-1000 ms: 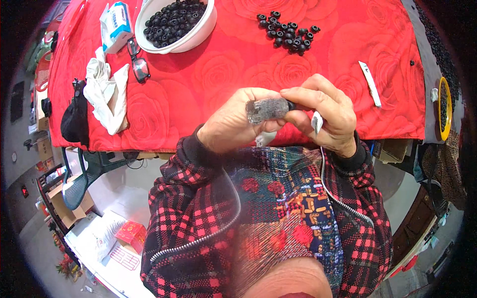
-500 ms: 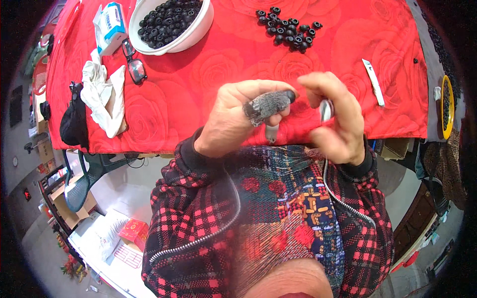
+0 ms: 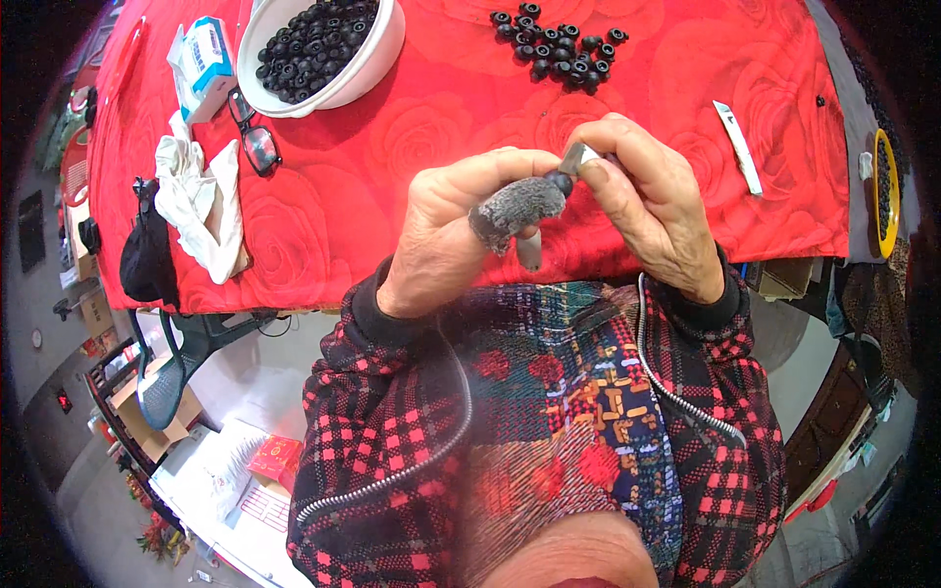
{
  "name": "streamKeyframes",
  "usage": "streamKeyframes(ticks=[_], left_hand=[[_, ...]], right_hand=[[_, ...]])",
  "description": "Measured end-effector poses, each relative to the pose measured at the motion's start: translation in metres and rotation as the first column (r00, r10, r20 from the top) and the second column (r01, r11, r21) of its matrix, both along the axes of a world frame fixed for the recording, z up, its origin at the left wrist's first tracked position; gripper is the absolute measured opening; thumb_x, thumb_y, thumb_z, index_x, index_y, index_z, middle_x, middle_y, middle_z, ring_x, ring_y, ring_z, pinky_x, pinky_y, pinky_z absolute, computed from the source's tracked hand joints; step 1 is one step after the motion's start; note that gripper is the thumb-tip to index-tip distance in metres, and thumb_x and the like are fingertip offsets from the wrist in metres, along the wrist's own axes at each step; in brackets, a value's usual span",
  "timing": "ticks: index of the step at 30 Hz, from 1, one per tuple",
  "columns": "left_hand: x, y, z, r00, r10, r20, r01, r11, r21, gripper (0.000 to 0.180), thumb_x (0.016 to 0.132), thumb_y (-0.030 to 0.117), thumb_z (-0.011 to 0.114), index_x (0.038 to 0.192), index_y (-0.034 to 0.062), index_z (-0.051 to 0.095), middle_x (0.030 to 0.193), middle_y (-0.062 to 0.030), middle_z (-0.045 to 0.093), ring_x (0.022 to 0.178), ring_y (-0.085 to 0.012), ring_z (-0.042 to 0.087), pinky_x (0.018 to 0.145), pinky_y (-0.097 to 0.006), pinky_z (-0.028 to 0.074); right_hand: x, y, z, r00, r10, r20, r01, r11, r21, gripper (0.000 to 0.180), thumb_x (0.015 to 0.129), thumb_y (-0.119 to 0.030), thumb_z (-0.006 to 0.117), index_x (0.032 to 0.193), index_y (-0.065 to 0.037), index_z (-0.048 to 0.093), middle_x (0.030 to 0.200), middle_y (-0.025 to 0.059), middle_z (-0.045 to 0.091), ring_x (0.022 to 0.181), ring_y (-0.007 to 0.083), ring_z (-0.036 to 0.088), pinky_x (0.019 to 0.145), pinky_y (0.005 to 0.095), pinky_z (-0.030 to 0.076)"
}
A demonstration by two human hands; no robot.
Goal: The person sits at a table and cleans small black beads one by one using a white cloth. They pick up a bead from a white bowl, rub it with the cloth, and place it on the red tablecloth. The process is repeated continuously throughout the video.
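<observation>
My left hand (image 3: 441,216) pinches a small round black part (image 3: 560,182) between its fingertips. A worn grey fabric sleeve (image 3: 510,213) covers one of its fingers, and a pale wrap (image 3: 530,253) shows on another fingertip below. My right hand (image 3: 652,201) grips a small flat metal blade (image 3: 576,158) between thumb and fingers. The blade's tip meets the black part, or lies just over it; which of these I cannot tell. Both hands are held close together above the near edge of the table.
A white bowl (image 3: 384,71) full of black parts stands at the far left, and a loose pile of them (image 3: 564,49) lies farther right. Glasses (image 3: 261,147), white gloves (image 3: 201,201) and a tissue box (image 3: 204,69) are on the left. A white strip (image 3: 737,147) lies right.
My right hand has moved left, from apart with its fingers loose around the blade to a firm pinch, bringing the blade up to the black part. My left hand has barely shifted.
</observation>
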State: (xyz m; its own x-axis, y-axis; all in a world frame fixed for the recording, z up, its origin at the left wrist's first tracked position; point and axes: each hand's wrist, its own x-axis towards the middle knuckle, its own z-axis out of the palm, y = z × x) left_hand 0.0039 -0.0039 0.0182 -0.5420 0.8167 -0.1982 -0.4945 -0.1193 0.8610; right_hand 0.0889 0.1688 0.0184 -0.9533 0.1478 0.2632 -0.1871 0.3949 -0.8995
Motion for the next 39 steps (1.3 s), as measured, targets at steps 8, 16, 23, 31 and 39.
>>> streamKeyframes(ticks=[8, 16, 23, 31, 39], left_hand=[[-0.003, -0.002, -0.004, 0.999, -0.034, -0.014, 0.033, 0.998, -0.059, 0.034, 0.087, 0.016, 0.06, 0.112, -0.0064, 0.057, 0.082, -0.0077, 0.062, 0.061, -0.0126, 0.058, 0.049, -0.025, 0.048], [-0.004, -0.002, -0.01, 1.0, -0.026, 0.012, 0.026, 0.999, -0.035, 0.034, 0.086, 0.015, 0.059, 0.113, -0.0066, 0.057, 0.082, -0.0072, 0.061, 0.066, -0.0121, 0.056, 0.051, -0.025, 0.048], [-0.003, 0.001, -0.013, 0.999, -0.012, 0.048, 0.011, 1.0, 0.016, 0.033, 0.087, 0.015, 0.059, 0.112, -0.0069, 0.057, 0.082, -0.0069, 0.06, 0.067, -0.0113, 0.055, 0.05, -0.025, 0.047], [-0.002, 0.002, -0.012, 1.0, 0.01, 0.03, -0.009, 1.0, -0.02, 0.031, 0.087, 0.014, 0.058, 0.112, -0.0058, 0.058, 0.081, -0.007, 0.06, 0.064, -0.0116, 0.055, 0.049, -0.026, 0.048], [-0.002, 0.003, -0.011, 0.992, -0.003, 0.128, 0.007, 0.999, -0.031, 0.033, 0.085, 0.015, 0.06, 0.11, -0.0067, 0.058, 0.081, -0.0077, 0.062, 0.062, -0.0131, 0.058, 0.047, -0.026, 0.049]], right_hand=[[-0.002, 0.002, -0.002, 0.999, 0.034, 0.013, -0.034, 0.999, -0.002, 0.012, 0.088, -0.009, 0.056, 0.095, 0.001, 0.057, 0.08, 0.0125, 0.056, 0.07, 0.0239, 0.057, 0.061, 0.0315, 0.044], [-0.003, 0.004, -0.007, 0.999, 0.045, 0.0, -0.045, 0.998, -0.038, 0.013, 0.087, -0.009, 0.056, 0.095, 0.001, 0.057, 0.08, 0.0123, 0.056, 0.071, 0.0234, 0.058, 0.061, 0.0311, 0.044], [-0.003, 0.005, -0.007, 0.999, 0.051, 0.006, -0.051, 0.998, -0.029, 0.012, 0.087, -0.008, 0.056, 0.095, 0.002, 0.057, 0.08, 0.0123, 0.056, 0.07, 0.0238, 0.058, 0.06, 0.0313, 0.044], [-0.003, 0.006, -0.009, 0.999, 0.04, -0.013, -0.04, 0.999, -0.008, 0.011, 0.087, -0.008, 0.056, 0.094, 0.001, 0.056, 0.08, 0.0131, 0.057, 0.072, 0.0254, 0.059, 0.062, 0.0325, 0.045], [-0.003, 0.011, -0.014, 0.996, 0.09, -0.022, -0.09, 0.996, 0.015, 0.012, 0.087, -0.009, 0.055, 0.093, 0.001, 0.056, 0.079, 0.0139, 0.056, 0.072, 0.0282, 0.058, 0.063, 0.0337, 0.046]])
